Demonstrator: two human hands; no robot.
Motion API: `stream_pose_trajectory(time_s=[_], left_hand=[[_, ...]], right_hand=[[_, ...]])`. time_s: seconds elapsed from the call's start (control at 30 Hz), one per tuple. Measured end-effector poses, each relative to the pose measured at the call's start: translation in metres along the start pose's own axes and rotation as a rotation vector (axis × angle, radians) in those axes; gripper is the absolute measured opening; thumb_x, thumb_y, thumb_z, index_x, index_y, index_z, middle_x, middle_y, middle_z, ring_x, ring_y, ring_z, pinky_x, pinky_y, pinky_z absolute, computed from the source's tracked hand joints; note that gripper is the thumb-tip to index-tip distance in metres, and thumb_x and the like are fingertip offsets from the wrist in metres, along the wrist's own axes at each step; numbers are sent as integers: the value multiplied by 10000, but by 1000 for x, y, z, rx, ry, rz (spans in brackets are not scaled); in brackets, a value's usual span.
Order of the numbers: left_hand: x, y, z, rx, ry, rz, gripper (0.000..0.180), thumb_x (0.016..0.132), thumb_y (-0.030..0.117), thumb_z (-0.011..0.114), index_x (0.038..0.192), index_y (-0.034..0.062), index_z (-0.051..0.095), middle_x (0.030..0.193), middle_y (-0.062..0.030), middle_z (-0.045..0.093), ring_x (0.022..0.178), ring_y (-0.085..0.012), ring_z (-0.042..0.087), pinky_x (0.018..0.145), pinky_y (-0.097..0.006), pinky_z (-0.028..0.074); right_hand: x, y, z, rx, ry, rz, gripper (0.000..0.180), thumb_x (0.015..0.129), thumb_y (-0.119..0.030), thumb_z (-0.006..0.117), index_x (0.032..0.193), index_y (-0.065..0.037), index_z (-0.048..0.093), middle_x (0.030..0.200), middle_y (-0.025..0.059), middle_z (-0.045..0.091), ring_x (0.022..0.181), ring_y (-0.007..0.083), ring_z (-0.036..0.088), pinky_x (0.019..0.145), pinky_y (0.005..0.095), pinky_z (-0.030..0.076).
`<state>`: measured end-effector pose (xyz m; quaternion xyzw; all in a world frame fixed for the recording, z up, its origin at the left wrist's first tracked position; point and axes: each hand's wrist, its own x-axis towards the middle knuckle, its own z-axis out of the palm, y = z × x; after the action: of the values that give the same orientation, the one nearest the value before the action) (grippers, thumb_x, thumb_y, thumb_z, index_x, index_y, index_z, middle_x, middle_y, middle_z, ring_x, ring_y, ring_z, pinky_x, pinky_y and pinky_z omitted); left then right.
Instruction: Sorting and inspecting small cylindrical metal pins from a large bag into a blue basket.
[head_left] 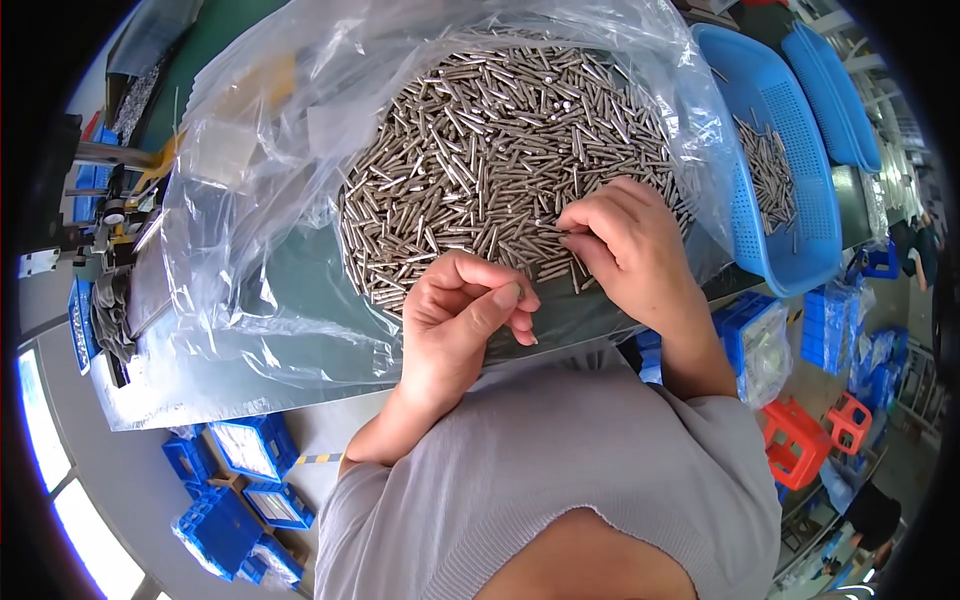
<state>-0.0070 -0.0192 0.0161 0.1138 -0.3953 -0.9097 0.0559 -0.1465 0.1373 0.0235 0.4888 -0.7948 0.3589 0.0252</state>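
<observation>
A big heap of small metal pins (500, 150), slim and pointed, lies on a see-through plastic bag (240, 240) spread over the table. At the heap's near edge my left hand (455, 315) is closed, its thumb pressed against the curled fingers. Whatever it may hold is hidden. My right hand (630, 250) reaches over the heap's near right side with thumb and forefinger in a pinch. Its fingertips are at the pins, but I cannot make out what is between them. A few pins lie apart below these fingertips.
A blue perforated basket (800, 215) with more pins stands to the right, beside another blue basket (835, 95). Machine parts (115, 210) are at the left table edge. Blue crates (255, 445) and red stools (795, 440) stand on the floor. Another person (872, 515) is at lower right.
</observation>
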Motion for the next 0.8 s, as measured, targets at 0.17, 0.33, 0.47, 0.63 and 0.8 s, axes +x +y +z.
stream_pose_trajectory(time_s=[0.17,0.33,0.47,0.63,0.8], left_hand=[[1,1,-1,-13,2,12,37,896,-4,579,922,-21,558,858,-153,649,674,-159,620,617,-293,552],[0,3,2,-10,2,5,47,901,-4,569,941,-23,555,879,-161,644,688,-173,617,619,-305,548],[1,-3,7,95,72,-12,59,905,17,557,949,-22,555,865,-169,625,674,-183,601,584,-306,544],[-4,-1,9,158,84,95,82,883,48,585,899,-16,536,795,-142,600,596,-145,544,529,-263,510],[-3,-4,11,179,66,106,105,880,67,592,886,-12,522,774,-142,592,564,-142,526,516,-258,498]], right_hand=[[7,-5,-1,-1,53,-23,235,648,4,713,841,-72,603,812,52,599,743,263,555,673,374,438],[10,-17,-3,-213,-45,-51,225,648,-72,740,851,-105,648,813,28,564,783,245,553,670,373,443],[1,-3,3,-216,-95,-37,166,691,-149,674,838,-103,611,842,36,567,830,243,550,693,385,454],[1,-4,16,-273,37,-112,103,719,-182,567,705,-97,510,738,19,479,744,202,508,632,355,422],[-9,-8,11,-334,23,-103,104,744,-185,561,722,-94,516,745,19,465,773,195,496,663,347,419]])
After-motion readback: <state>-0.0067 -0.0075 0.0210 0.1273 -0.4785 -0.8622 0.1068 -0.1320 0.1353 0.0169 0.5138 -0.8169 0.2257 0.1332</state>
